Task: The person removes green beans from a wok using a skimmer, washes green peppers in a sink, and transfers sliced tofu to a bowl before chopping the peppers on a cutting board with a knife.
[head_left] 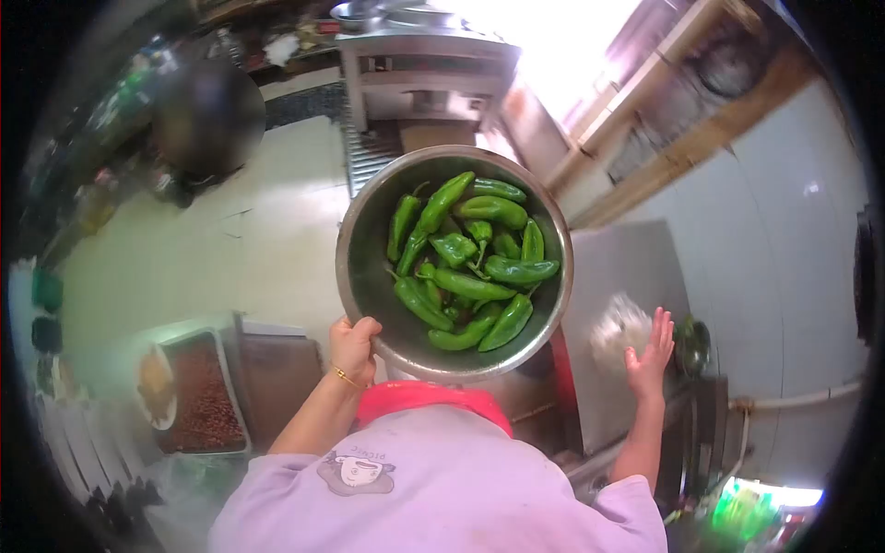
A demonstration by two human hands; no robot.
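Observation:
My left hand (354, 350) is closed on the near left rim of a big round steel bowl (364, 276), the thumb lying over the edge. Inside the bowl are several long green peppers (470, 284), glossy and heaped together. The bowl is held up in front of my body, tipped so that its inside faces me. Off to the right, my right hand (653, 355) is open and holds nothing, its fingers stretched out. Just left of it, a clear plastic bag (619, 332) lies on a steel counter (627, 258); I cannot tell if they touch.
A tray of small reddish-brown pieces (205, 392) stands at lower left, a bowl with something tan (157, 387) beside it. A large dark wok (207, 115) is at upper left. A steel table (429, 69) stands ahead, and a wooden rack (682, 138) at upper right.

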